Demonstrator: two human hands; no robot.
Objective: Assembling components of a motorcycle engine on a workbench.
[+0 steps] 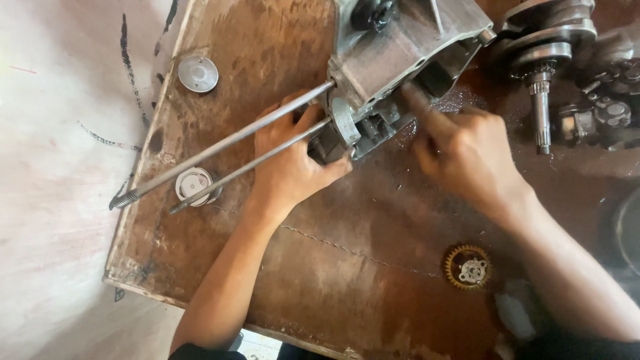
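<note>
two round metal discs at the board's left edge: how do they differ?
The upper disc lies apart from the rods; the lower disc sits partly under the long threaded rods. The upper shows a plain smooth face; the lower shows a recessed, ribbed face. Both are round, grey metal, similar in size, resting on the stained wooden board.

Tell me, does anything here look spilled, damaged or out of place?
Yes. The wooden board is soaked with dark oily stains, wet near the right hand. A thin crack line crosses it, and its near edge is chipped.

Where everything sits on your bench

Your engine case point(400, 47) is at the far edge, two long studs point(227, 143) running left off it. Crankshaft point(543, 60) right of it, gear point(468, 267) near you, two round discs point(197, 73) left
</note>
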